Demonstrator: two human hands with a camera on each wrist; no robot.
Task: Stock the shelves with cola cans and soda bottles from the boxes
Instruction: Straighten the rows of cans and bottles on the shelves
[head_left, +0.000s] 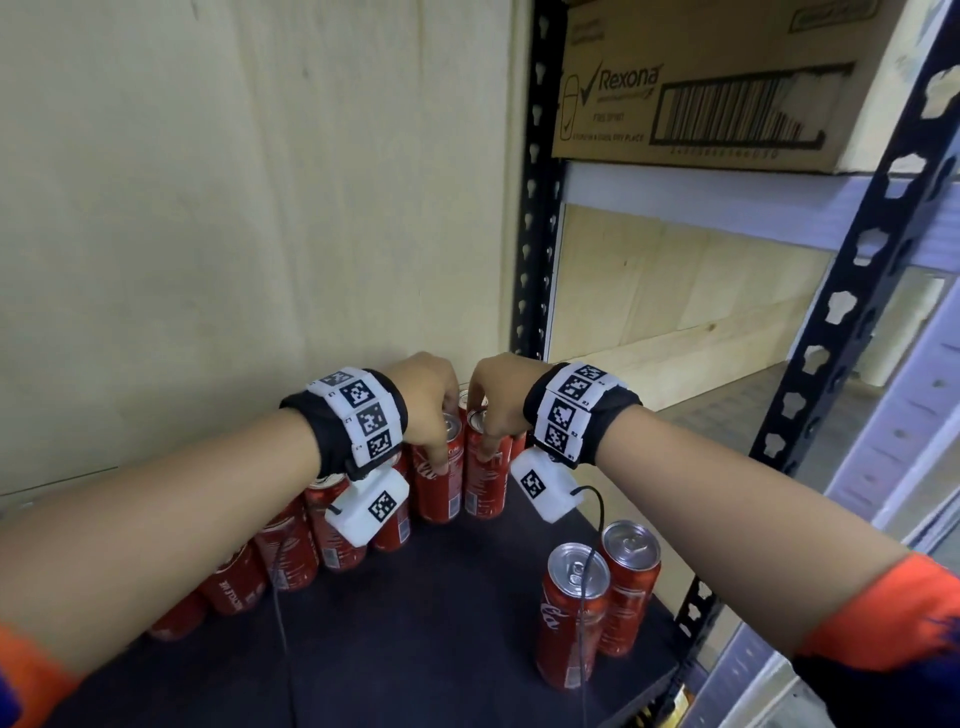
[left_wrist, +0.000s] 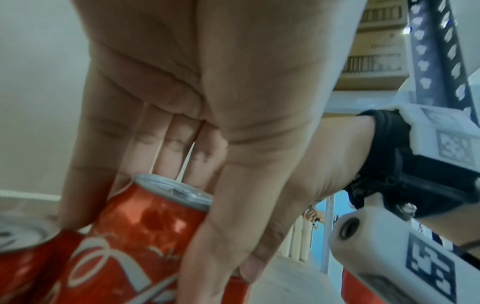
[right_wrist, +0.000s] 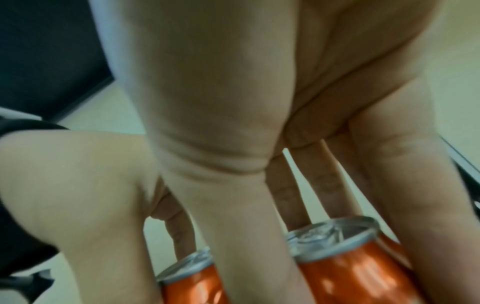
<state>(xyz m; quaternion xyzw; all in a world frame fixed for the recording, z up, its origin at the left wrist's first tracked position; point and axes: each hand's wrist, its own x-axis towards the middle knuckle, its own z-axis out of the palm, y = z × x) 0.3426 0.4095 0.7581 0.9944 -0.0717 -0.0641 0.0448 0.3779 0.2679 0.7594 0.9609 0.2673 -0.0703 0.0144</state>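
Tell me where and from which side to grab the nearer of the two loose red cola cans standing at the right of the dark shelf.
Grip the nearer upright red cola can round its upper sidewall, probably from above and the front. It stands upright, touching its twin red can behind, so only the front and sides look free.

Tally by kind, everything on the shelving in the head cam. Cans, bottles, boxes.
Red cola can: at least 9; some at the back are partly hidden
Soda bottle: 0 in view
Cardboard box: 1
Total: at least 10
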